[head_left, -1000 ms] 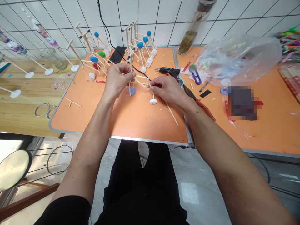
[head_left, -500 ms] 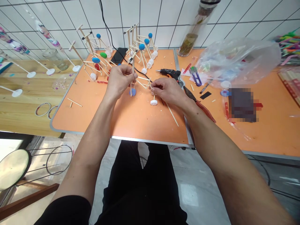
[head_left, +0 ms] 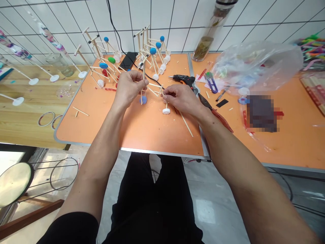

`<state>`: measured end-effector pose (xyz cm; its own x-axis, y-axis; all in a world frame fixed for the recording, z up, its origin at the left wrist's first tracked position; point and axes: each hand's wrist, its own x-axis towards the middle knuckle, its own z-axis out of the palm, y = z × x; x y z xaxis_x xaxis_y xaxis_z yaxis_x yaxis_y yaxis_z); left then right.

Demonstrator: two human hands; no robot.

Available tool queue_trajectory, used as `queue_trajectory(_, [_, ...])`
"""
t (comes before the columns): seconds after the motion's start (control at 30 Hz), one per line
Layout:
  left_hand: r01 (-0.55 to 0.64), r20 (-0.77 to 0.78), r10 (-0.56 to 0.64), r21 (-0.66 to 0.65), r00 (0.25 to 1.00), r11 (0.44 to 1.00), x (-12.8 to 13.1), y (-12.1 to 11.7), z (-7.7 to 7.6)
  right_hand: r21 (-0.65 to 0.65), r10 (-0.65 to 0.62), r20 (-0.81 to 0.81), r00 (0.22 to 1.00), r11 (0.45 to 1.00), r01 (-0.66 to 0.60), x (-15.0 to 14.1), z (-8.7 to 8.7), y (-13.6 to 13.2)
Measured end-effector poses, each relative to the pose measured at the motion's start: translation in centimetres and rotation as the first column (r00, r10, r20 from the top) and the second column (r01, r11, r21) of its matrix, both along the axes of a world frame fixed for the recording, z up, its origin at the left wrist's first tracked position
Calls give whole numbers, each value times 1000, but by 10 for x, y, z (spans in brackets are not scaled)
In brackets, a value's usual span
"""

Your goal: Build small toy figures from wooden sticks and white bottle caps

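Between my hands stands a model tricycle (head_left: 154, 86) built from thin wooden sticks. My left hand (head_left: 129, 86) is closed, with thumb and fingertips pinching its upright stick, which carries a dark-tipped crossbar at the top. At the foot of that stick is a translucent blue disc (head_left: 144, 100). My right hand (head_left: 181, 97) is closed on the frame's other end, its fingertips at a short stick above a white round wheel (head_left: 166, 111). The fingers partly hide the joints there. A loose wooden stick (head_left: 186, 124) lies on the orange table below my right hand.
Similar stick models (head_left: 152, 51) with blue balls stand at the back, near a phone (head_left: 128, 61). To the right are a glue gun (head_left: 182, 79), pliers (head_left: 220, 119), thread snips (head_left: 212, 83), a plastic bag (head_left: 261, 64) and a tall jar (head_left: 205, 42). Short sticks (head_left: 80, 111) lie left.
Both hands keep the same hold on the model tricycle. The whole view shifts slightly; nothing is taken up or let go.
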<state>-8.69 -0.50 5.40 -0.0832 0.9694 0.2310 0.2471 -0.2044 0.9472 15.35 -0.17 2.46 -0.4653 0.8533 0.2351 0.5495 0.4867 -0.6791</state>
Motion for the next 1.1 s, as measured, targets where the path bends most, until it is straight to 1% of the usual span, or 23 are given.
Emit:
queue_trajectory(0.2, [-1, 1, 1, 5, 1000, 1000, 0, -1, 0, 35, 1, 8, 1000, 999, -2, -1, 3, -1])
queue_trajectory(0.4, [3, -12, -3, 10, 1000, 1000, -1, -4, 2, 59, 2, 16, 1000, 998, -3, -1, 2, -1])
queue_trajectory(0.73, [0, -3, 1, 10, 1000, 1000, -1, -4, 1, 55, 6, 6, 1000, 998, -6, -1, 2, -1])
queue_trajectory(1.1, [27, 5, -26, -11, 1000, 1000, -2, -5, 5, 44, 6, 6, 1000, 999, -6, 0, 2, -1])
